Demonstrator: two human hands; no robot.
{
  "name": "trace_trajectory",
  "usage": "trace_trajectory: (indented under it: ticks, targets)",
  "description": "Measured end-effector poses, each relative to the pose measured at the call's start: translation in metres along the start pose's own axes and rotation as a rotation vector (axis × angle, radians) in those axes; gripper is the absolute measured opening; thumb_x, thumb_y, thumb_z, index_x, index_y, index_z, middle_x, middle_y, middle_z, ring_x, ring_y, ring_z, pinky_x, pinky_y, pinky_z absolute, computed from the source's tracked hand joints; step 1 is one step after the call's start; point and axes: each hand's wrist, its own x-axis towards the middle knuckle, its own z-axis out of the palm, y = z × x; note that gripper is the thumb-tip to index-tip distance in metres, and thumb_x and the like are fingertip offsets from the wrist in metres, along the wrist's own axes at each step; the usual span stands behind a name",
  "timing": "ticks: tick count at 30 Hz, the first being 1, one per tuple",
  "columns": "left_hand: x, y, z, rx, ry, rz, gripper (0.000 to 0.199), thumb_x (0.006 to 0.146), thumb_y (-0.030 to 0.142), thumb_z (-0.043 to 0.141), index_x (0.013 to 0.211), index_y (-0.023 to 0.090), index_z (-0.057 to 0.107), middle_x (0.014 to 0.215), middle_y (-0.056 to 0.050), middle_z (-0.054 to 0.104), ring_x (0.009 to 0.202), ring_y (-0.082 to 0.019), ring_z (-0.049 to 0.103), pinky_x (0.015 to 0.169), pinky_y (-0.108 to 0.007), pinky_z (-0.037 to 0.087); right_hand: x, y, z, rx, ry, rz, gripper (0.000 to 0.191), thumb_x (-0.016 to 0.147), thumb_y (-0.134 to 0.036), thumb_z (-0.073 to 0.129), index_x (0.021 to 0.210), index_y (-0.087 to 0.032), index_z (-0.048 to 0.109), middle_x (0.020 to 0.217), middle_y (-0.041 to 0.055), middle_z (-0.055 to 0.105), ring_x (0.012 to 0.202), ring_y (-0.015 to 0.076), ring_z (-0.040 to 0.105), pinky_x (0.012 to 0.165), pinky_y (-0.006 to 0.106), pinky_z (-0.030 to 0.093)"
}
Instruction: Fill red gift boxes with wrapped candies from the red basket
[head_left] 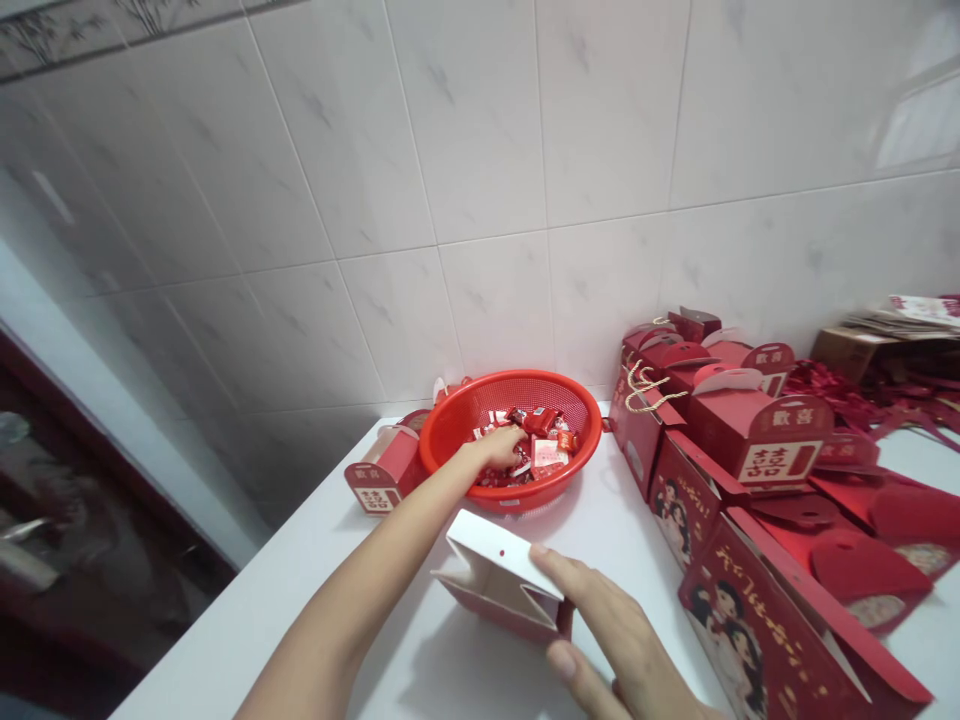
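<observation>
A red plastic basket (pixel 442 425) with holes in its sides holds red and white wrapped sweets (pixel 550 455). My left hand (pixel 504 447) reaches down among the sweets, its fingertips hidden in them. In front of the basket, an open-topped red and white paper box (pixel 495 612) rests on the white table. My right hand (pixel 600 625) grips the right side of this box, with a finger along its white upper edge and the thumb at its near side.
Red gift boxes (pixel 772 440) and tall red bags (pixel 765 620) crowd the table's right side. A small red box (pixel 386 470) stands left of the basket. Behind is a tiled wall (pixel 495 150). The white table (pixel 277 600) ends in a slanting left edge.
</observation>
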Motion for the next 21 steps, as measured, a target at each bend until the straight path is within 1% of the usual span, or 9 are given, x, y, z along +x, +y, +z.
trace_trajectory:
  ticks: [2, 4, 6, 7, 9, 11, 14, 17, 21]
  targets:
    - [-0.003, 0.001, -0.002, -0.038, 0.002, -0.025, 0.047, 0.067, 0.006, 0.07, 0.112, 0.02, 0.069, 0.121, -0.009, 0.069, 0.108, -0.026, 0.065, 0.086, -0.027, 0.05, -0.001, 0.001, -0.003, 0.011, 0.017, 0.024, 0.053, 0.105, -0.034, 0.042, 0.155, -0.025, 0.029, 0.129, 0.0097, 0.066, 0.101, 0.0206, 0.07, 0.092, 0.03, 0.057]
    - [-0.005, 0.002, -0.005, -0.078, 0.017, -0.057, 0.048, 0.062, 0.007, 0.074, 0.109, 0.019, 0.07, 0.113, -0.008, 0.072, 0.1, -0.027, 0.068, 0.078, -0.026, 0.051, -0.001, 0.002, -0.007, 0.039, 0.032, 0.05, 0.054, 0.103, -0.027, 0.045, 0.155, -0.023, 0.031, 0.12, 0.0097, 0.07, 0.093, 0.0197, 0.071, 0.087, 0.031, 0.058]
    - [-0.007, 0.002, -0.009, -0.12, 0.044, -0.077, 0.039, 0.06, 0.011, 0.077, 0.098, 0.018, 0.072, 0.099, -0.007, 0.073, 0.09, -0.026, 0.068, 0.07, -0.026, 0.049, 0.001, 0.005, -0.01, 0.053, 0.06, 0.074, 0.055, 0.101, -0.023, 0.049, 0.154, -0.021, 0.035, 0.111, 0.0086, 0.072, 0.086, 0.0189, 0.071, 0.08, 0.03, 0.059]
    - [-0.009, 0.002, -0.011, -0.143, 0.058, -0.08, 0.031, 0.06, 0.013, 0.077, 0.091, 0.017, 0.072, 0.09, -0.005, 0.073, 0.085, -0.025, 0.068, 0.067, -0.026, 0.048, 0.002, 0.006, -0.011, 0.048, 0.089, 0.082, 0.054, 0.1, -0.022, 0.05, 0.153, -0.021, 0.038, 0.111, 0.0084, 0.073, 0.086, 0.019, 0.071, 0.079, 0.029, 0.06]
    - [-0.012, 0.002, -0.016, -0.198, 0.098, -0.069, 0.017, 0.062, 0.017, 0.077, 0.078, 0.017, 0.069, 0.077, -0.002, 0.069, 0.078, -0.022, 0.066, 0.064, -0.025, 0.046, 0.005, 0.008, -0.013, 0.027, 0.167, 0.098, 0.051, 0.1, -0.023, 0.052, 0.149, -0.021, 0.044, 0.116, 0.0086, 0.073, 0.089, 0.0197, 0.073, 0.078, 0.028, 0.06]
    - [-0.018, 0.003, -0.022, -0.261, 0.163, -0.053, 0.011, 0.068, 0.021, 0.074, 0.072, 0.017, 0.065, 0.072, 0.0, 0.067, 0.074, -0.02, 0.064, 0.063, -0.025, 0.045, 0.007, 0.01, -0.014, 0.02, 0.238, 0.15, 0.044, 0.1, -0.025, 0.054, 0.144, -0.02, 0.053, 0.12, 0.0086, 0.073, 0.092, 0.0198, 0.074, 0.076, 0.026, 0.061]
    - [-0.028, 0.007, -0.035, -0.363, 0.273, -0.022, 0.016, 0.08, 0.029, 0.067, 0.073, 0.018, 0.057, 0.073, -0.001, 0.066, 0.073, -0.017, 0.064, 0.065, -0.025, 0.046, 0.01, 0.013, -0.016, 0.057, 0.284, 0.289, 0.037, 0.1, -0.031, 0.053, 0.133, -0.019, 0.064, 0.12, 0.0075, 0.074, 0.098, 0.0198, 0.075, 0.079, 0.025, 0.061]
    - [-0.045, 0.015, -0.05, -0.444, 0.352, 0.013, 0.021, 0.088, 0.037, 0.059, 0.079, 0.019, 0.052, 0.078, -0.001, 0.066, 0.074, -0.016, 0.063, 0.067, -0.025, 0.048, 0.013, 0.016, -0.019, 0.12, 0.333, 0.42, 0.034, 0.1, -0.037, 0.053, 0.124, -0.02, 0.071, 0.119, 0.0065, 0.074, 0.105, 0.0218, 0.073, 0.085, 0.029, 0.061]
    - [-0.083, 0.036, -0.064, -0.567, 0.456, 0.095, 0.024, 0.088, 0.043, 0.059, 0.091, 0.02, 0.053, 0.079, 0.001, 0.063, 0.072, -0.015, 0.06, 0.067, -0.026, 0.049, 0.019, 0.016, -0.021, 0.181, 0.414, 0.559, 0.034, 0.092, -0.046, 0.062, 0.111, -0.022, 0.077, 0.107, 0.0072, 0.078, 0.094, 0.0242, 0.074, 0.077, 0.032, 0.061]
